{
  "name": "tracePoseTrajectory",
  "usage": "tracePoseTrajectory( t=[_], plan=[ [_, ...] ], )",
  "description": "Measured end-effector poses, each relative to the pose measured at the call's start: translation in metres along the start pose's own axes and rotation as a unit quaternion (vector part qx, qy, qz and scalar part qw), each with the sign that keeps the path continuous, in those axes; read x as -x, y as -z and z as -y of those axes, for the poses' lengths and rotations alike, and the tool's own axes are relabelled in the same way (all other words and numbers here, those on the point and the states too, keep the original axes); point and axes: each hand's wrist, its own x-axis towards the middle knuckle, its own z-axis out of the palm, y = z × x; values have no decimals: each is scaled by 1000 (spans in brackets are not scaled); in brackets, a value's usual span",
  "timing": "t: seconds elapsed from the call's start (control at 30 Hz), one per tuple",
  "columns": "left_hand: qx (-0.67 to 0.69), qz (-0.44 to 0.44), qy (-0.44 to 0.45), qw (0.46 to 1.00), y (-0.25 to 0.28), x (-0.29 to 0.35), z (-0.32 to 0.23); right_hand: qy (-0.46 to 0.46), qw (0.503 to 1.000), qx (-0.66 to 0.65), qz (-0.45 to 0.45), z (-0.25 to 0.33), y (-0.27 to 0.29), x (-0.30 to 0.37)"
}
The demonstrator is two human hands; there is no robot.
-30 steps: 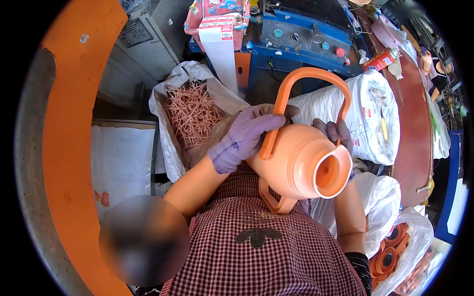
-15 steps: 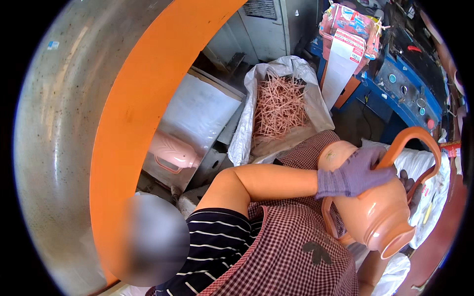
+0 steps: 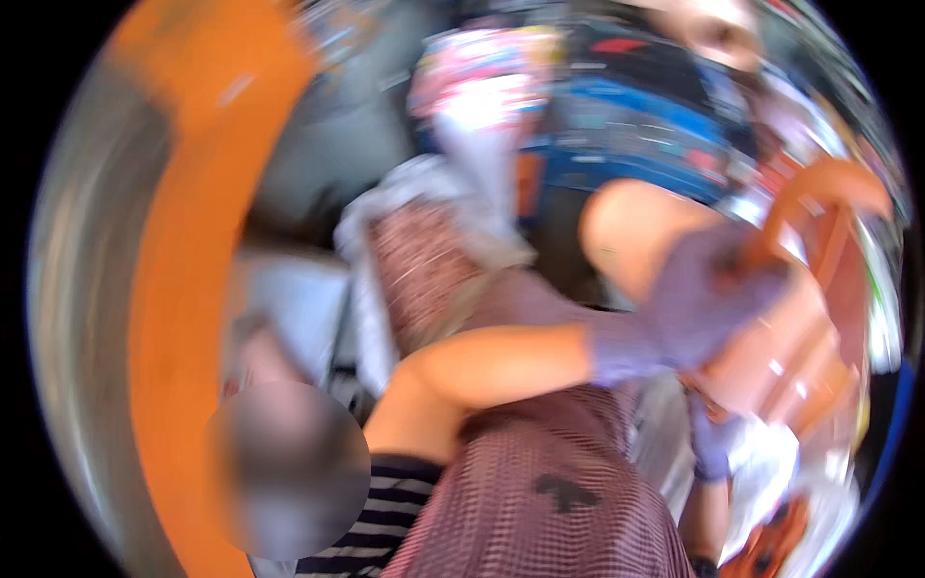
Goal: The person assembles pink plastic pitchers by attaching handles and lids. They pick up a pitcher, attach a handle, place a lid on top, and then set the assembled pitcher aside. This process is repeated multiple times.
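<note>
The view is blurred by motion. A peach-orange plastic jug body [image 3: 771, 371] with looped handles hangs tilted at the right, its rounded base toward the upper left. My left hand [image 3: 699, 294], in a purple knit glove, reaches across from the left and is closed round its upper handle [image 3: 833, 183]. Below the jug body, my right hand [image 3: 715, 445], also gloved in purple, is closed at its lower side, near what looks like the other handle. Its fingers are smeared and partly covered.
A white sack-lined bin [image 3: 361, 226] holds thin pink plastic pieces [image 3: 419, 260]. Behind stands a blue machine [image 3: 626, 120]. An orange curved frame [image 3: 188, 289] fills the left side. Another person [image 3: 718, 29] shows at the top right. White plastic bags [image 3: 761, 472] lie lower right.
My view has swung to the right. The jug body has swung upward and away from my apron with my left hand on its handle. My right hand now shows below it.
</note>
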Motion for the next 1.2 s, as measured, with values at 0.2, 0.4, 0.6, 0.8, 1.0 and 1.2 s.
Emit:
tracePoseTrajectory(
  t=[0.2, 0.4, 0.6, 0.8, 1.0, 1.2],
  plan=[
    [-176, -93, 42, 979, 111, -54, 39, 104, 974, 2, -199, 37, 42, -61],
    [-232, -77, 264, 933, 188, 11, 62, -38, 937, -15, -346, -10, 174, -134],
    [-252, -329, 288, 863, 323, 124, 46, -120, 901, 177, -378, -120, 252, -192],
    [-225, -404, 308, 832, 398, 196, 38, -68, 960, 12, -273, -176, 235, -310],
    [-334, -453, 269, 781, 414, 265, 2, 27, 992, 68, -103, -121, 100, -348],
    [-695, -439, 324, 468, 515, 512, 27, 95, 973, 202, 56, -116, 42, -313]
  ],
)
